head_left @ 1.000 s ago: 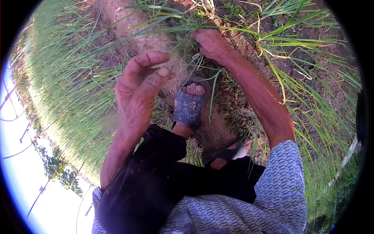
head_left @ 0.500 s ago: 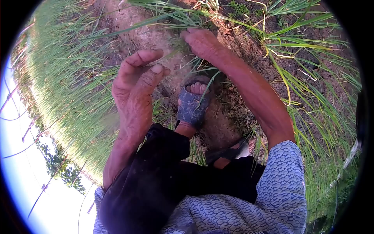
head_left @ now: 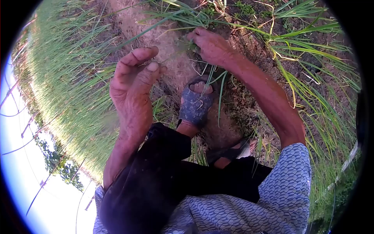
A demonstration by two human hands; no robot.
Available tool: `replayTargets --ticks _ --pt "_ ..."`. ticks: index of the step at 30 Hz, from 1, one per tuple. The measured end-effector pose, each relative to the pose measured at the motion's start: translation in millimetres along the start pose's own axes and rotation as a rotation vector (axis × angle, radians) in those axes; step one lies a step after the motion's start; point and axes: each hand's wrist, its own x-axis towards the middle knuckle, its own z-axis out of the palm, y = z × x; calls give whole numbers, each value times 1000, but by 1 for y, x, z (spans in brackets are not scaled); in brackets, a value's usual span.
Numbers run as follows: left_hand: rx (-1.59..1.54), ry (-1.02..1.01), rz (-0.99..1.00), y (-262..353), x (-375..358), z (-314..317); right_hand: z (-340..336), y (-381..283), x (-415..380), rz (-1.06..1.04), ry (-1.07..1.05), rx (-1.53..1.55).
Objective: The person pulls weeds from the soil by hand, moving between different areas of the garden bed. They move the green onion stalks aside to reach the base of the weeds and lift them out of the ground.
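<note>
My left hand [head_left: 134, 80] is raised over the soil path, its fingers curved and apart from the thumb, with nothing visible between them. At the upper middle, my right hand [head_left: 210, 46] is closed, its fingertips pinched around a small tuft of green weeds [head_left: 189, 43]. Long green leaves [head_left: 179, 16] spread just above the right fingertips. Below that hand, a few thin green leaves [head_left: 221, 91] hang beside my sandalled foot [head_left: 194, 105].
Dense green grass-like plants [head_left: 70, 82] fill the left side. More long-leaved plants [head_left: 307, 43] grow in dark soil at the right. A second sandal [head_left: 224, 154] rests on the ground near my dark trousers [head_left: 156, 171].
My right hand has shifted slightly right and down, and the weed tuft at its fingertips shows more clearly. My left hand has moved slightly left. The hanging leaves near the foot have shifted.
</note>
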Motion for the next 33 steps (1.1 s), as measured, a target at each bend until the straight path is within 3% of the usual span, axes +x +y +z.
replayTargets --ticks 5,9,11,13,20,23,27,29,32,33 --pt "46 -41 -1 1 0 1 19 11 5 -53 -86 -125" --pt "60 -36 -3 0 1 0 -9 27 -17 -2 -4 92" --pt "62 -41 -4 0 3 -2 -54 28 -23 436 -133 40" --pt "22 -34 0 -1 4 1 -66 28 -22 624 -184 -32" --pt "75 -68 -16 1 5 6 -21 70 1 403 -84 -339" --pt "75 -71 -34 2 7 2 -16 79 2 -4 82 -416" --pt "66 -76 -7 5 9 2 -17 73 15 140 -44 -495" --pt "65 -92 -4 1 11 -5 -31 75 17 106 -185 -388" --pt "109 -80 -71 -4 14 -11 -43 78 1 169 -183 -240" --pt "143 -109 -94 -5 16 -10 -40 83 0 311 -149 -231"
